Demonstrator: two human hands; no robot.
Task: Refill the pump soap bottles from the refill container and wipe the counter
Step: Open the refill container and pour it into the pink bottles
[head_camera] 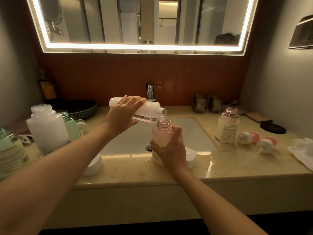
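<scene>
Hands meet over the sink [194, 131]. The left hand [124, 114] grips a white refill bottle [147, 109], with its fingers curled close together over the top and its thumb under it. It tips the bottle so that the open mouth points to 4 o'clock, just above the neck of a pink pump bottle [161, 133]. The right hand [171, 148] wraps round the low half of that pink pump bottle, fingers curled close together, and holds it upright at the front edge of the sink, at 6 o'clock from the tap [151, 92]. Pale soap sits low inside it.

At 3 o'clock from the sink a second pink bottle [227, 126] stands open on the counter [237, 167]. Two pump tops [248, 137] lie just beside it, and a white cloth [303, 150] lies further right. At 9 o'clock stand a big white bottle [48, 128] and a green bottle [71, 126], both open.
</scene>
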